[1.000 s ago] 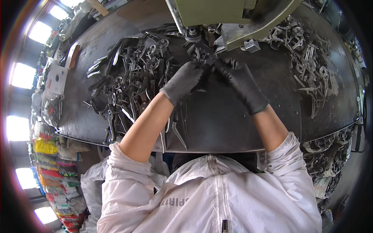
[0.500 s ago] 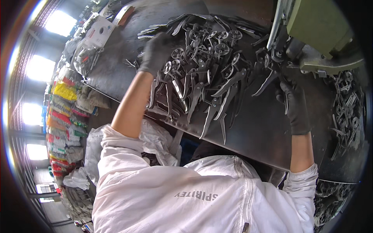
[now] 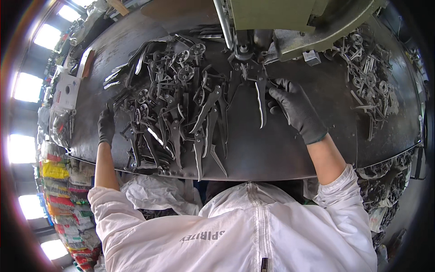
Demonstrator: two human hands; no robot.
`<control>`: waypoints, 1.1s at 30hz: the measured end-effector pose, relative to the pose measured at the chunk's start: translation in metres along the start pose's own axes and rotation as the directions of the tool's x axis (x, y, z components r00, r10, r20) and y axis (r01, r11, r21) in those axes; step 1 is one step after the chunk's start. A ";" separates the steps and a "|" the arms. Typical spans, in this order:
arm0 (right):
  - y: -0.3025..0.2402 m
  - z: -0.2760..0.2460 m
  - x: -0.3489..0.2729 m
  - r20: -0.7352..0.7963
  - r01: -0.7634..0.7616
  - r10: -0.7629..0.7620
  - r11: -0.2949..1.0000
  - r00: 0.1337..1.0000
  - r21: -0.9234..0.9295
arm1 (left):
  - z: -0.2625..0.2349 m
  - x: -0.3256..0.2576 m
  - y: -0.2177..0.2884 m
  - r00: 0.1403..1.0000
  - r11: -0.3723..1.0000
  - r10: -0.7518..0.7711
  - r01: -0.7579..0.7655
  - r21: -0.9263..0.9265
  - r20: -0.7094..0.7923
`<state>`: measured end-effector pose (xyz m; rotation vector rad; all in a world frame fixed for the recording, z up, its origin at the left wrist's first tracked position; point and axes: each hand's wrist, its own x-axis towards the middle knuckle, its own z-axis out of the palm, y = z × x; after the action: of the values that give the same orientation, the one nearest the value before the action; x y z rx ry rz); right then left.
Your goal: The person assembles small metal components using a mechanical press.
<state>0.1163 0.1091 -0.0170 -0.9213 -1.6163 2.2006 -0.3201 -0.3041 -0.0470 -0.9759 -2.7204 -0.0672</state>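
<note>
My right hand (image 3: pixel 299 111), in a dark grey glove, is closed around one handle of a plier-like metal tool (image 3: pixel 260 93). The tool's jaw end is under the press head (image 3: pixel 244 52), and its other curved handle points toward me. My gloved left hand (image 3: pixel 106 124) is at the left edge of a heap of similar plier-like tools (image 3: pixel 174 109). Its fingers are drawn together beside dark, narrow metal pieces; what they hold, if anything, is hidden. Many tools in the heap carry round, spoked discs.
A green machine body (image 3: pixel 276 13) overhangs the far middle of the dark metal table (image 3: pixel 267 154). More metal parts (image 3: pixel 369 81) lie in a pile at the right. A white box (image 3: pixel 67 90) stands at the left edge. Colourful sacks (image 3: pixel 59 186) are stacked beyond it.
The view has swung right. My left hand has moved from the heap's far side to its left edge. My right hand stays at the tool by the press, whose handles now show more plainly.
</note>
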 end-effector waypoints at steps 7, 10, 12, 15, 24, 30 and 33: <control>0.008 0.012 -0.001 -0.132 0.047 -0.037 0.996 0.991 0.076 | -0.073 0.016 0.186 0.986 0.716 0.155 -0.155 -0.680 -0.061; 0.013 0.015 0.002 -0.063 0.113 -0.106 0.987 0.992 0.111 | -0.093 0.002 0.274 0.956 0.271 0.282 0.003 -0.963 0.083; 0.023 0.013 0.009 -0.048 0.219 -0.220 0.976 0.974 -0.013 | -0.108 -0.013 0.329 0.899 0.374 0.435 -0.120 -0.920 0.060; -0.005 0.009 0.021 0.026 0.313 -0.342 0.824 0.939 -0.472 | -0.081 -0.032 0.369 0.774 -0.113 0.623 0.229 -0.967 0.110; -0.015 -0.102 0.115 0.059 0.479 -0.802 0.295 0.594 -0.827 | -0.048 -0.031 0.407 0.850 0.557 0.422 0.031 -0.830 0.315; -0.035 -0.042 0.038 -0.185 0.156 -0.177 0.980 0.967 -0.123 | -0.038 -0.023 0.388 0.738 0.460 0.392 0.359 -0.812 0.549; -0.027 -0.020 0.009 -0.163 0.118 -0.121 0.993 0.979 -0.029 | -0.036 -0.024 0.390 0.899 0.218 0.431 -0.018 -0.976 0.080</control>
<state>0.1175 0.1386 0.0009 -0.9575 -1.5758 1.9775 -0.0478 -0.0214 -0.0338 -1.8012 -2.5486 -1.9411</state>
